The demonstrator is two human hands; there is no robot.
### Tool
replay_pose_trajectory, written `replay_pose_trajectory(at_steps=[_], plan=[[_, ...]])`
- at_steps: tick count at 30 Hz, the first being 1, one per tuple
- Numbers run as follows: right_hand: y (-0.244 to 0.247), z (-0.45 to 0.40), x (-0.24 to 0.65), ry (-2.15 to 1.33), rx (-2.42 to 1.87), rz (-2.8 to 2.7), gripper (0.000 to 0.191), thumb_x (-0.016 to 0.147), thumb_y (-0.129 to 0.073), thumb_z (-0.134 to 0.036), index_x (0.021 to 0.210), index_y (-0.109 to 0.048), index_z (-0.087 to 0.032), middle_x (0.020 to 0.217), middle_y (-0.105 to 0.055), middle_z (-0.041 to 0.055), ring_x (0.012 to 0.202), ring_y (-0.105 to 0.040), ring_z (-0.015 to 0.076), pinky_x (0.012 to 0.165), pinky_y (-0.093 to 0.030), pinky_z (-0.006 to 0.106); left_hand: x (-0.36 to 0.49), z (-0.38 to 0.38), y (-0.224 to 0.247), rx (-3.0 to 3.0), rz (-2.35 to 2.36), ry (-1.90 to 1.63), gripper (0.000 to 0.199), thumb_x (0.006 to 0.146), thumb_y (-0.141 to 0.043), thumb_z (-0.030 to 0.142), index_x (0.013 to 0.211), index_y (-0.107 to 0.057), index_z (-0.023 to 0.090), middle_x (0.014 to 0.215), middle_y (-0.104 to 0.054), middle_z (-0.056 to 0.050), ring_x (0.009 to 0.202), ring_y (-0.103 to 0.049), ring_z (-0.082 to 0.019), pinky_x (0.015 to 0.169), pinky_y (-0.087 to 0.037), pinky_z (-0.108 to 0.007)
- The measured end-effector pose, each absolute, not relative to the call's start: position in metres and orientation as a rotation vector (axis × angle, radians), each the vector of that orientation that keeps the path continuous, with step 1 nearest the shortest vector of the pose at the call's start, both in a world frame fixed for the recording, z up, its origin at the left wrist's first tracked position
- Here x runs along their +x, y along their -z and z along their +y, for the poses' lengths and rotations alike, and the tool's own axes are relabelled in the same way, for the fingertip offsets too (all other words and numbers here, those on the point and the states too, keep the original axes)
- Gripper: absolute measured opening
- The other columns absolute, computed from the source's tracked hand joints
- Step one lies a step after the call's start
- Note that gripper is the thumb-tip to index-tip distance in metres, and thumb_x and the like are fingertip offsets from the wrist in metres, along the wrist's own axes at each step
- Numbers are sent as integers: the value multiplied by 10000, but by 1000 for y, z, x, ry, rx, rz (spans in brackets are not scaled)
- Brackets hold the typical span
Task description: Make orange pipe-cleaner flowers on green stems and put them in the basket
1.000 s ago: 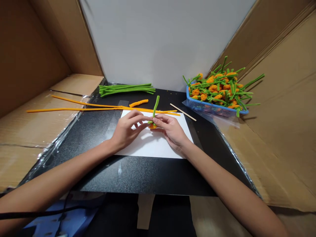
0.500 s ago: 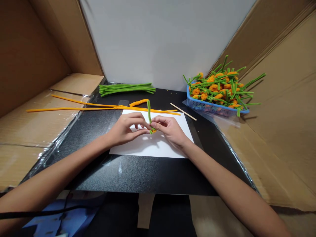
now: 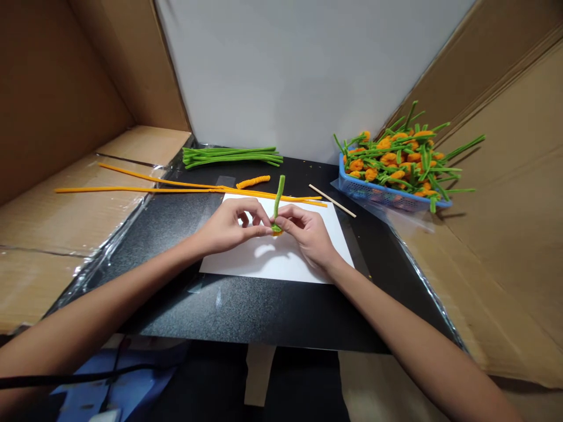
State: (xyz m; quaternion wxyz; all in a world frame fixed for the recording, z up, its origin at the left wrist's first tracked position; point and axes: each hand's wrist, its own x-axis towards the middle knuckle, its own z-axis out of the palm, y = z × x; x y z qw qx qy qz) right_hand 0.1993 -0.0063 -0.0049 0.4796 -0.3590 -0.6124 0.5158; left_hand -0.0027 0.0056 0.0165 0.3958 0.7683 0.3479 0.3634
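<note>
Above the white sheet of paper [image 3: 246, 266], my two hands meet over a small pipe-cleaner piece. Its green pipe cleaner [image 3: 279, 196] stands upright, and a bit of orange [image 3: 277, 234] shows at its base, mostly covered by fingers. My right hand [image 3: 308, 231] pinches the base between thumb and forefinger. From the other side, the thumb and fingertips of my left hand [image 3: 240, 225] press on the same spot. Behind the hands lie a coiled orange pipe cleaner [image 3: 253, 182] and long straight orange pipe cleaners [image 3: 176, 189].
A bundle of green pipe cleaners [image 3: 233, 156] lies at the back of the black table [image 3: 264, 310]. A thin wooden stick [image 3: 332, 200] rests right of the paper. At the back right stands a blue basket [image 3: 391, 196] heaped with orange-and-green pieces. Cardboard walls [image 3: 505, 234] flank the table.
The green pipe cleaner has tilted from leaning slightly left to leaning slightly right, and its short end now lies against the base. The whole view has shifted slightly.
</note>
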Motion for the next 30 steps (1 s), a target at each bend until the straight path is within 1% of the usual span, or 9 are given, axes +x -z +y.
replay_pose_trajectory(at_steps=[5, 9, 11, 16, 20, 23, 25, 27, 30], plan=[[3, -7, 202, -1357, -814, -1527, 256, 883, -700, -445, 884, -743, -193, 899, -676, 42, 862, -620, 175, 837, -484, 333, 0, 3, -21, 1715, 954, -869, 227, 726, -818, 359, 691, -709, 164, 713, -704, -54, 627, -604, -151, 549, -436, -264], [5, -7, 202, -1400, -880, -1476, 273, 768, -822, -407, 913, -737, -192, 904, -697, 36, 842, -641, 171, 841, -505, 337, 2, 3, -20, 1702, 984, -870, 211, 727, -809, 336, 680, -708, 156, 683, -688, -35, 589, -571, -123, 539, -431, -245], [7, -7, 202, -1402, -916, -1415, 290, 733, -849, -395, 905, -737, -189, 889, -711, 34, 824, -650, 166, 830, -517, 335, 2, 3, -18, 1751, 989, -878, 204, 741, -798, 337, 705, -719, 153, 706, -700, -38, 605, -577, -120, 551, -439, -239], [10, -6, 201, -1398, -927, -1334, 308, 711, -862, -406, 886, -742, -182, 852, -735, 34, 820, -678, 169, 830, -540, 336, 1, 5, -10, 1886, 995, -1034, 212, 768, -796, 381, 780, -765, 172, 775, -735, -52, 677, -626, -139, 575, -449, -239], [9, -7, 201, -1356, -932, -1343, 324, 732, -842, -442, 907, -747, -187, 898, -750, 46, 851, -690, 179, 857, -553, 353, 1, 4, -10, 1941, 983, -1083, 222, 809, -766, 400, 789, -784, 179, 778, -748, -65, 657, -626, -149, 556, -429, -249], [8, -7, 201, -1338, -942, -1369, 364, 710, -854, -467, 919, -744, -190, 929, -749, 52, 862, -695, 187, 866, -560, 371, 0, 2, -12, 2016, 1025, -1124, 226, 829, -750, 400, 786, -783, 181, 757, -742, -61, 654, -617, -150, 551, -413, -250], [6, -7, 201, -1298, -942, -1417, 362, 716, -845, -490, 890, -740, -190, 918, -742, 53, 859, -691, 189, 865, -564, 377, 1, 0, -11, 2086, 1023, -1132, 213, 845, -737, 385, 797, -778, 182, 754, -735, -54, 663, -611, -149, 553, -404, -251], [5, -8, 199, -1203, -939, -1481, 331, 758, -810, -501, 838, -726, -191, 903, -728, 55, 870, -686, 193, 860, -568, 376, 2, -4, -10, 2141, 1009, -1152, 192, 855, -725, 360, 796, -765, 181, 761, -730, -47, 673, -602, -145, 568, -400, -253], [2, -13, 195, -923, -937, -1596, 237, 866, -727, -428, 809, -695, -200, 921, -704, 63, 899, -674, 194, 781, -583, 342, 8, -8, -8, 2099, 1072, -1200, 158, 859, -695, 306, 778, -729, 173, 765, -715, -33, 680, -581, -138, 594, -392, -255]])
